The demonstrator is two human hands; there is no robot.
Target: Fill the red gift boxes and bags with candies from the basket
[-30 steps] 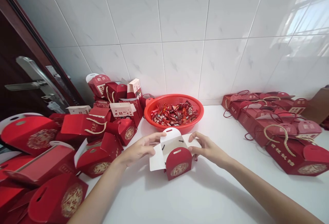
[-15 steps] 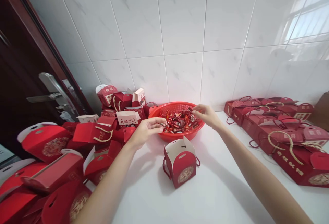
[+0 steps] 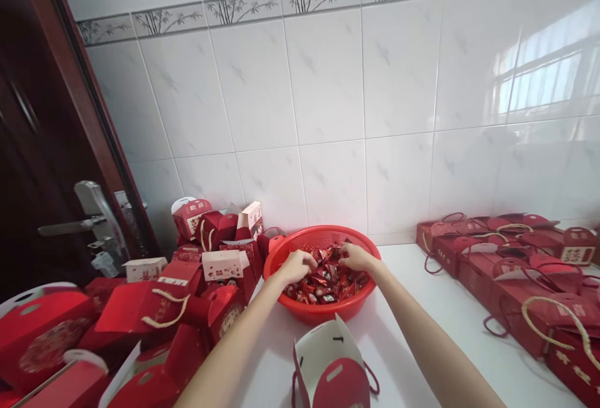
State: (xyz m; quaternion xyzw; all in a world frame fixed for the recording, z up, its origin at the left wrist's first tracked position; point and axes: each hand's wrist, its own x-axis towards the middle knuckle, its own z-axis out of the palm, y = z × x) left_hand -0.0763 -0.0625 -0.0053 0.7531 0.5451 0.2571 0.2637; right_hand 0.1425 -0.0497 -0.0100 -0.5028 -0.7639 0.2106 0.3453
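Both my hands are inside a red plastic basket [image 3: 323, 314] with a perforated wall, heaped with small red-wrapped candies [image 3: 323, 283]. At the left of the heap is my left hand [image 3: 299, 267], its fingers curled towards the wrappers. My right hand [image 3: 356, 257] reaches down at the far right, fingertips closed together among the candies. Whatever either hand pinches is hidden. In front of the basket, between my forearms, stands an open red gift box [image 3: 335, 370]. It has a pale lining, slotted flaps and dark red cord handles; its lower part is cut off by the frame.
Open red boxes [image 3: 145, 308] lie piled at the left, some with cream cord handles. Closed red boxes [image 3: 501, 270] stand in rows on the white table [image 3: 412, 308] at the right. Behind are a tiled wall [image 3: 328, 83] and a dark door with a metal handle [image 3: 77, 225].
My hands have gone from the basket's rim area down into the candies, with fingers curling. The view has tilted up, so the box in front sits lower and is partly cut off.
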